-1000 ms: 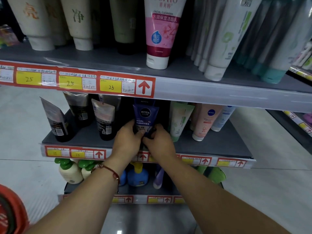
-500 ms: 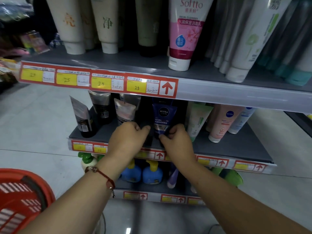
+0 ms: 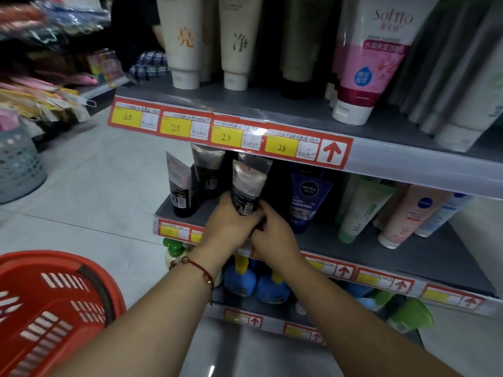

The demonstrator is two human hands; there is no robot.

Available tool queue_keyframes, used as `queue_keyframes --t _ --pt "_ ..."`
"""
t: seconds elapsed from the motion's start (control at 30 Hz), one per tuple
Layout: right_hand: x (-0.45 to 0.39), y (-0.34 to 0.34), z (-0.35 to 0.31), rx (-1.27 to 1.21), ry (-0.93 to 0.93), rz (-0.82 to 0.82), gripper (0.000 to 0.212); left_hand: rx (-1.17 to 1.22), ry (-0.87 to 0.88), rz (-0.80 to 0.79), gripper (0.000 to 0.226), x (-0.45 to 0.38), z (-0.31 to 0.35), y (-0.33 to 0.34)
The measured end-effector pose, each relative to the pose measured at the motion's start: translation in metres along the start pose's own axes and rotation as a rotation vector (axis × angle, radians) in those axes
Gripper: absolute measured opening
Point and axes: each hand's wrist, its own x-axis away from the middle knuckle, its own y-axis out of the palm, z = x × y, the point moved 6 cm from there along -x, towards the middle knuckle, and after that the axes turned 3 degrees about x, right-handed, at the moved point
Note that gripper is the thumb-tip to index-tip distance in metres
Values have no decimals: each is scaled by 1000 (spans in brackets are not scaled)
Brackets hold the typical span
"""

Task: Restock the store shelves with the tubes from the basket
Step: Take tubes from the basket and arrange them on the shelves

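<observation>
On the middle shelf [image 3: 408, 251] a silver-and-black tube [image 3: 249, 186] stands upright near the front edge. My left hand [image 3: 231, 227] wraps its lower part and my right hand [image 3: 275, 235] presses against its base from the right. A blue Nivea tube [image 3: 307, 200] stands just right of it. Two more silver-and-black tubes [image 3: 179, 186] stand to the left. The red basket [image 3: 51, 303] is at the lower left; its contents are out of sight.
The top shelf [image 3: 299, 104] holds large white, green and pink tubes with red price strips [image 3: 226, 134] below. Green and pink tubes [image 3: 362, 210] fill the middle shelf's right. Blue bottles [image 3: 258, 284] sit on the bottom shelf. A grey plastic basket [image 3: 16, 164] stands on the floor at left.
Both hands let go of the blue Nivea tube and shifted left onto the silver-and-black tube. The view turned left, bringing more of the red basket into sight.
</observation>
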Motion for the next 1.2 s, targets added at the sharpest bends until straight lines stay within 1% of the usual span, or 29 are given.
queue_keyframes --t 0.07,0.13,0.2,0.27,0.33,0.4,0.43,0.5,0.57,0.6,0.63,0.7,0.73,0.83,0.93,1.0,1.07,1.17,1.2 --pt "-5 3 2 -68 23 19 50 33 -19 6 70 -1 -2 0" --pt "-10 6 7 -139 47 19 48 80 -26 31 67 -4 -6 -7" --pt "-14 11 9 -199 58 -9 44 99 -12 61 55 -5 -9 -19" --pt "-19 13 8 -242 89 -7 33 106 -8 62 44 -4 -12 -31" --pt "-25 9 8 -265 148 73 23 150 -21 54 37 -2 -14 -39" --pt "-31 4 9 -257 173 186 21 178 -31 47 26 1 -15 -44" --pt "-35 4 9 -244 179 219 22 185 -37 41 23 2 -17 -46" --pt "-43 11 11 -183 205 231 35 219 -47 34 29 3 -21 -50" --pt "-51 19 15 -91 263 216 45 259 -68 43 51 3 -23 -55" --pt "-54 22 17 -30 294 205 45 259 -82 46 60 3 -24 -56" --pt "-56 24 19 25 315 194 44 262 -97 43 64 1 -28 -57" --pt "-60 26 23 71 337 202 40 256 -96 24 61 0 -32 -60" --pt "-59 26 23 72 344 223 43 243 -88 14 59 0 -32 -62" --pt "-56 25 22 61 344 283 62 211 -59 -28 64 -3 -35 -65" --pt "-55 29 20 141 305 236 73 200 -48 -67 62 -1 -37 -67" --pt "-55 35 18 215 274 182 67 195 -43 -82 62 1 -37 -69" --pt "-54 36 20 237 268 167 61 202 -48 -96 59 5 -36 -69" --pt "-55 29 21 224 290 192 72 241 -54 -127 44 10 -37 -69" --pt "-55 28 21 212 306 194 77 242 -57 -138 44 11 -38 -69"
